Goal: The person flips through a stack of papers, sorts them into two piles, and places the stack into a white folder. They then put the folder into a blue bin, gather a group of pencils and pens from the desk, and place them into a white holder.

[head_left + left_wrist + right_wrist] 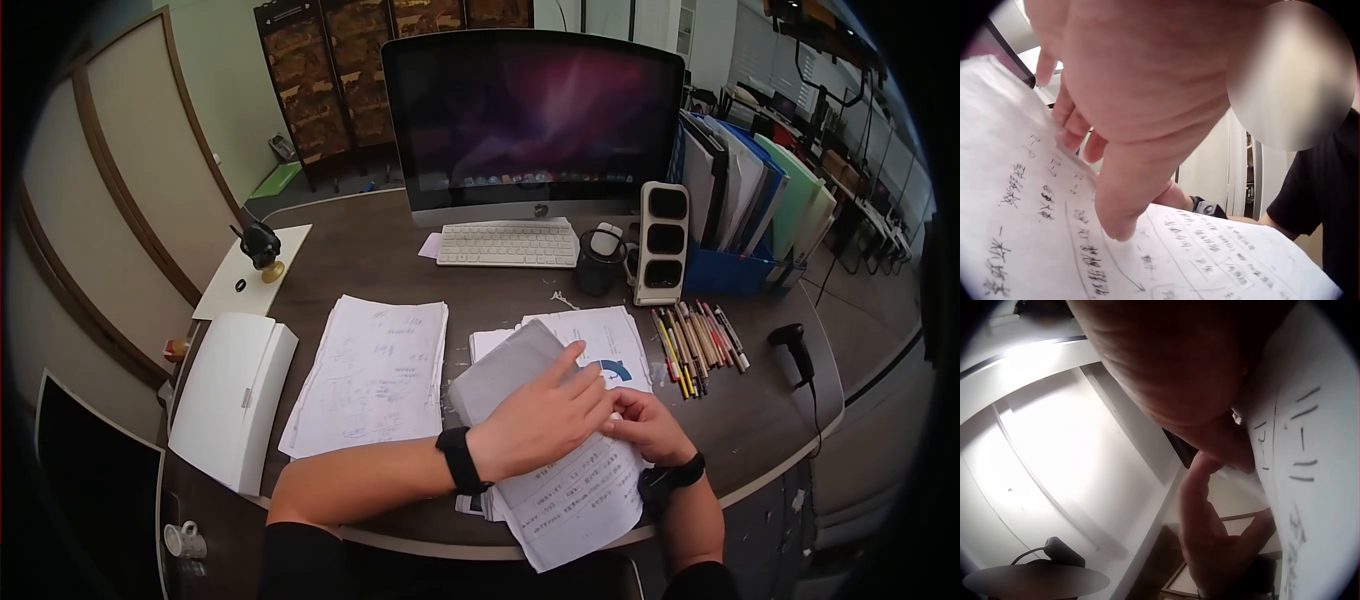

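Observation:
Both hands are at the top of a handwritten sheet of paper (582,505), which hangs over the front of the desk. My left hand (540,415) reaches across its upper edge. In the left wrist view its thumb (1124,209) lies on the written face while the other fingers pass behind the edge. My right hand (652,425) pinches the sheet at the upper right, its fingers curled and the thumb on top. Past the left fingers lies a grey translucent sleeve (508,368), over printed pages (600,330) with a blue chart (612,372).
A paper stack (375,370) lies to the left, beside a white box-like device (228,395). Pencils and pens (695,345) sit at the right, near a black handheld device (793,352). Behind stand a keyboard (505,245), mesh cup (600,268), monitor (535,125) and blue file holder (725,272).

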`<state>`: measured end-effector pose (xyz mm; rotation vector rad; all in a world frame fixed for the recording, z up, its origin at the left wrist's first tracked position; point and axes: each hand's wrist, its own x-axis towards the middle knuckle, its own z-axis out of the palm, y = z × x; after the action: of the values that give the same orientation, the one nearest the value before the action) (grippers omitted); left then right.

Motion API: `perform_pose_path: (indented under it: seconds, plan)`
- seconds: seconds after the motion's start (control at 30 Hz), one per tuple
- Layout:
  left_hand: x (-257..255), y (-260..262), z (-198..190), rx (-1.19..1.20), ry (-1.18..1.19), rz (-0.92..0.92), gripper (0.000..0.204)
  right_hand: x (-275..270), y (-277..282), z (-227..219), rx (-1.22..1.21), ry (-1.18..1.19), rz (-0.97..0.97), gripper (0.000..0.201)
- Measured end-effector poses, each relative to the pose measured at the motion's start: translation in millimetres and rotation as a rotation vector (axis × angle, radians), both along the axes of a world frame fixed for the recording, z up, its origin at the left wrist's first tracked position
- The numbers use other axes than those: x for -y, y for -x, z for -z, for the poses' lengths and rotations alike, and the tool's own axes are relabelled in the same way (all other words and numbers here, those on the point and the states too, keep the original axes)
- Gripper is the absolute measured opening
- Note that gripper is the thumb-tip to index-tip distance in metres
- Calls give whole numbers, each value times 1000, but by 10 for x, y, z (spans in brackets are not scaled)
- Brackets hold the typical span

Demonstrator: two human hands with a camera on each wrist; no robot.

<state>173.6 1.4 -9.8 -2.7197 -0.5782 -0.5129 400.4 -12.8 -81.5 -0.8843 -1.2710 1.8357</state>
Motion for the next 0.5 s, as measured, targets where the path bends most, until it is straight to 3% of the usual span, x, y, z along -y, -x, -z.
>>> perform_pose_path:
  seconds: [0.03, 0.1, 0.27, 0.43, 0.5]
  plan:
    - [-30, -9, 15, 4, -6, -1, 38, 6, -7, -15, 24, 15, -42, 32]
    - [-90, -1, 43, -100, 272, 12, 41, 3, -16, -5, 32, 40, -77, 32]
    - [-181, 63, 166, -46, 414, 113, 43, -7, -13, 44, 72, 31, -175, 38]
    - [-210, 124, 122, -216, 610, 122, 25, -15, -115, -21, 109, -12, -169, 35]
    - [-193, 167, 42, -185, 649, 127, 26, -73, -259, 44, -44, 12, -150, 36]
